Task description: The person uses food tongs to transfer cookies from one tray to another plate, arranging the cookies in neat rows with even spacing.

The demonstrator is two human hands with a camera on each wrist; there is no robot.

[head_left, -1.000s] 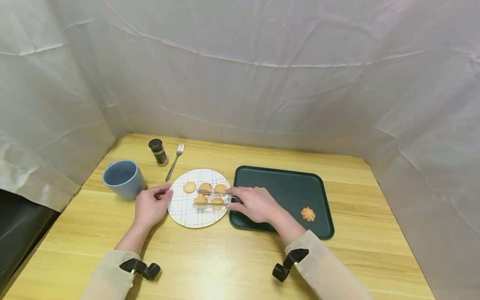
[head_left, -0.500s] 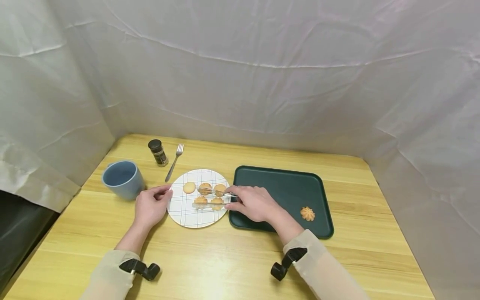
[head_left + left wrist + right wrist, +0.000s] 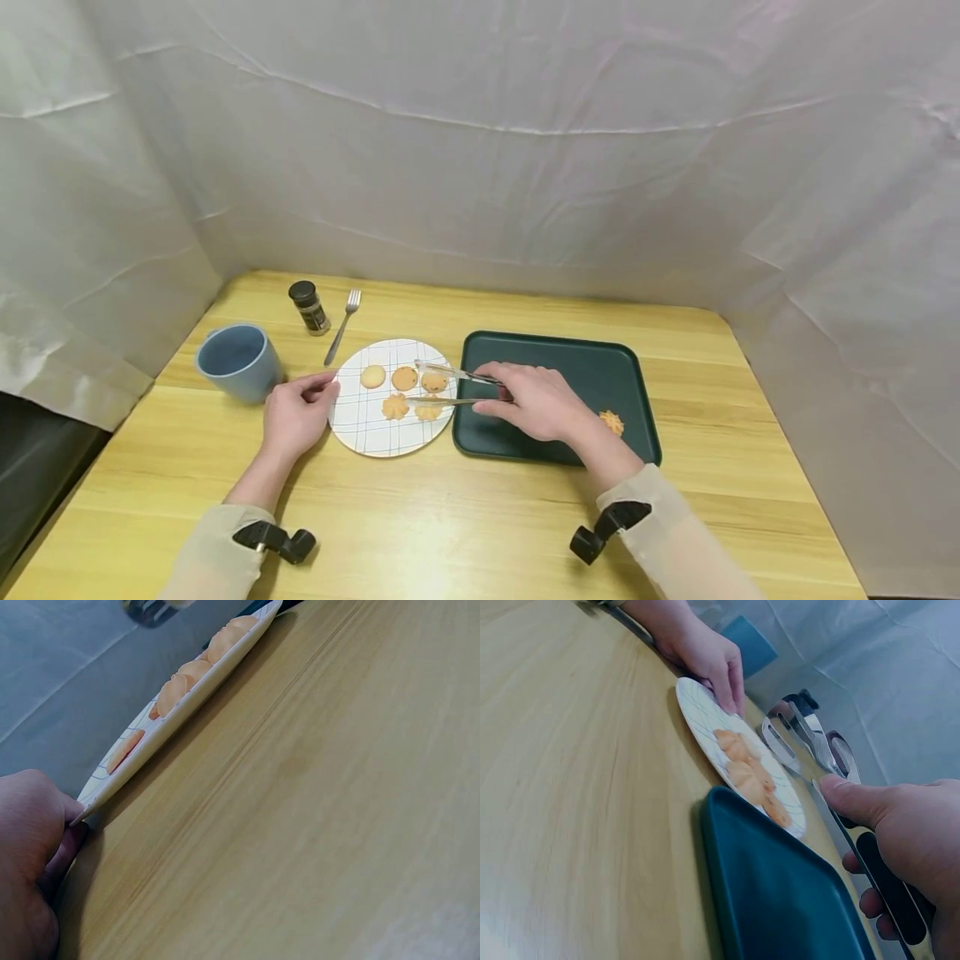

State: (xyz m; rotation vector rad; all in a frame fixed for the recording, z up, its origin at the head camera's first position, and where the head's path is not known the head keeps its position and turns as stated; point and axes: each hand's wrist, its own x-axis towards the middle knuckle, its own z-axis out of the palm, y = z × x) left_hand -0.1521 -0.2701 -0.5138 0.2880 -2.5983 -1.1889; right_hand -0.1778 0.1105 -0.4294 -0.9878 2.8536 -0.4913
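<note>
My left hand (image 3: 295, 417) pinches the left rim of a round white plate (image 3: 358, 433) with a line grid; in the left wrist view the fingers lie above and below the plate's edge. Several cookies sit on the plate: a plain round cookie (image 3: 372, 377), two speckled round ones along the back and two ridged, flower-shaped cookies (image 3: 395, 407) in front. My right hand (image 3: 538, 404) holds metal tongs (image 3: 892, 889) with dark handle grips. The tongs' arms are spread over the right part of the plate, with nothing between their tips in the right wrist view.
A dark green tray (image 3: 577, 358) stands right of the plate, under my right hand, with one flower-shaped cookie (image 3: 612, 422) on it. To the left are a blue mug (image 3: 242, 363), a black-capped spice jar (image 3: 309, 308) and a fork (image 3: 342, 327). Pale cloth (image 3: 480, 167) hangs behind the table.
My right hand has drawn the tongs to the right and away from the cookies, which stay on the plate. My left hand keeps its hold on the rim. The head view has shifted slightly.
</note>
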